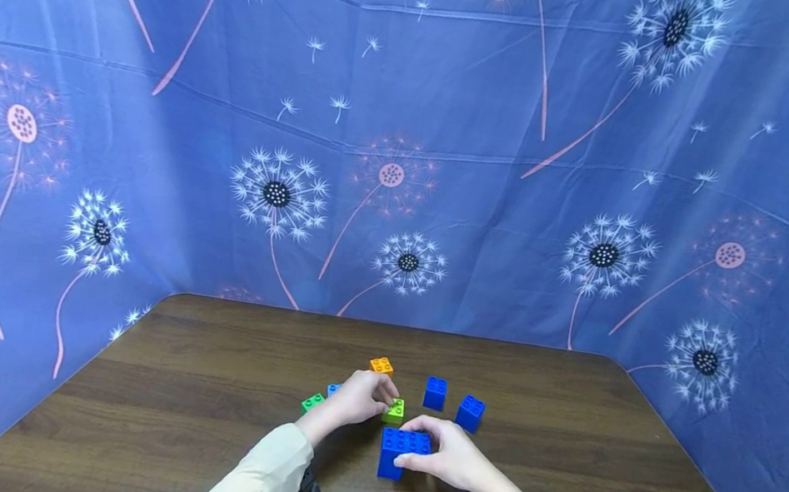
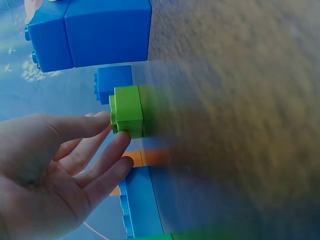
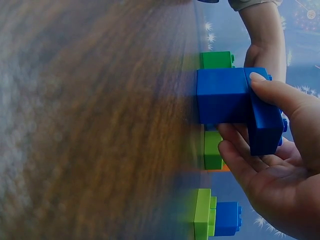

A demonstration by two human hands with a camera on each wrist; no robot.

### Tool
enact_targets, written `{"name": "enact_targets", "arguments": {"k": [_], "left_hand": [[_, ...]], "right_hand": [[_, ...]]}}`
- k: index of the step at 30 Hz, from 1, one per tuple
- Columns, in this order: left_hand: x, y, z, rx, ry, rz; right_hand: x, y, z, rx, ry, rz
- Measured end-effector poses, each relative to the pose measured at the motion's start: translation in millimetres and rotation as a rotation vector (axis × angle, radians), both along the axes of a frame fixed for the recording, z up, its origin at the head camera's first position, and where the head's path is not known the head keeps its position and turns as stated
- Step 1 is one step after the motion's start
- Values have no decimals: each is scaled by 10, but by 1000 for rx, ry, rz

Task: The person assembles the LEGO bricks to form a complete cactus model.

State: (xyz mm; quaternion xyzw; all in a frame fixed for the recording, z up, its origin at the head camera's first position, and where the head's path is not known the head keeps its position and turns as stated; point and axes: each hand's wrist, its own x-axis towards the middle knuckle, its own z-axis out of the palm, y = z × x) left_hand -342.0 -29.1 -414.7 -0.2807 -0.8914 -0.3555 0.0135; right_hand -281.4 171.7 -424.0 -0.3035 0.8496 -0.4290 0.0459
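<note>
Two hands work near the front middle of a dark brown tabletop (image 1: 191, 402) with streaked wood grain. The person's right hand (image 1: 444, 452) grasps a long blue brick (image 1: 407, 440), thumb on its near face and fingers on the far side. The brick is a glossy plastic oblong with rounded studs facing up; its long axis runs left to right. It sits level on a blocky blue base (image 1: 389, 468), flush at the left end, so its right end juts out over open space. Together they make an upside-down L, upright and in front of the other bricks.

The left hand (image 1: 362, 395) is loose, palm downward, fingers parted and reaching to the right. Its fingertips are at a small lime-green block (image 1: 394, 413), squarish, studs up, just beyond the blue pair; whether they touch it is hard to tell.

Behind and left of that hand are an orange block (image 1: 381, 365), a partly hidden light blue brick (image 2: 142, 202) and a green block (image 1: 313, 403). Two smooth blue blocks (image 1: 435, 393) stand farther right, apart. Blue cloth (image 1: 488, 226) printed with dandelions hangs behind, creased and softly folded.
</note>
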Motion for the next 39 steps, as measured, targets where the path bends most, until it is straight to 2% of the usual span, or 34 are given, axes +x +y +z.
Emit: {"name": "enact_targets", "arguments": {"k": [7,22,32,39], "left_hand": [[-5,-8,4,21,-19,-13],[-39,-9,-13,-17,-15,28],[-37,-13,-34,-57,-55,14],[-25,-26,-54,-66,-39,-16]], "right_hand": [[-2,3,9,-1,-8,6],[-12,9,0,-6,-14,10],[22,-2,54,-2,-38,4],[22,0,40,22,-23,-6]]}}
